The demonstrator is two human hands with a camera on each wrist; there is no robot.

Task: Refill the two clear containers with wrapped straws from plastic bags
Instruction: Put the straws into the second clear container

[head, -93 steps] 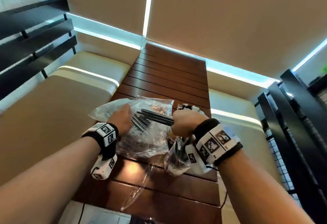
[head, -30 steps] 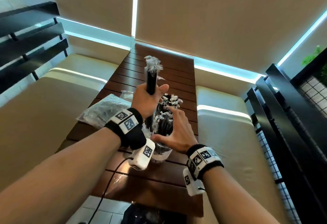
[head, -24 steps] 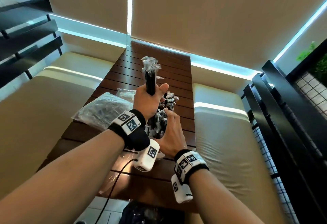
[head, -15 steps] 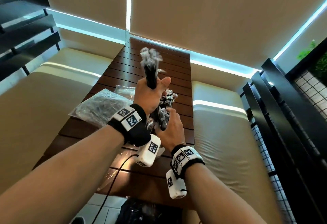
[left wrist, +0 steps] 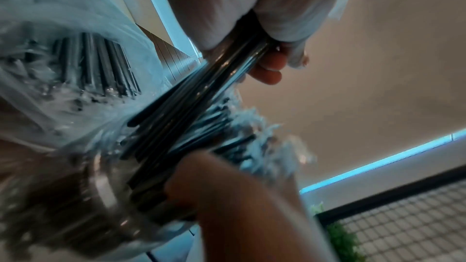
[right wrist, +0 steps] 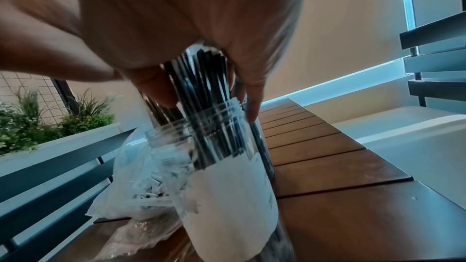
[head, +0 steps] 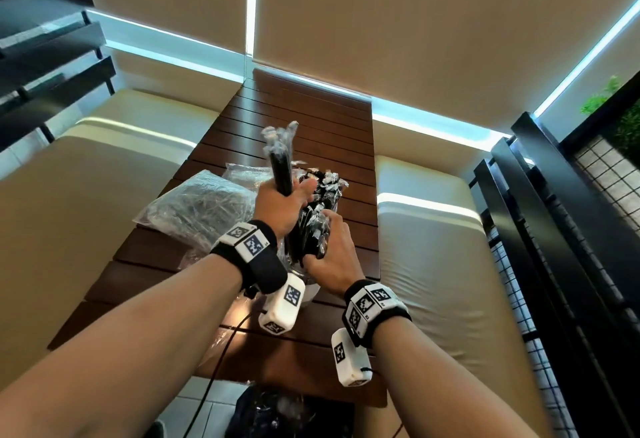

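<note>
My left hand (head: 282, 207) grips a bundle of black wrapped straws (head: 280, 160) upright, its lower end reaching down toward the clear container (head: 306, 290) on the wooden table (head: 311, 119). My right hand (head: 327, 247) curls round the straws (head: 327, 184) standing in that container, just above its threaded mouth. In the right wrist view the container (right wrist: 227, 186) carries a white label, and the straws (right wrist: 201, 91) pass between my thumb and fingers. A plastic bag of straws (head: 197, 209) lies left of the hands. I see no second container.
Cream bench seats run along both sides of the table, left (head: 86, 195) and right (head: 433, 264). A black railing (head: 554, 229) stands at the right. A cable (head: 225, 344) trails over the near table edge, and a dark bag (head: 277, 413) lies on the floor below.
Three seconds ago both hands were at the bag. Since a second ago my right hand went from open beside the container to curled round its straws; the left bundle has tilted and dropped slightly.
</note>
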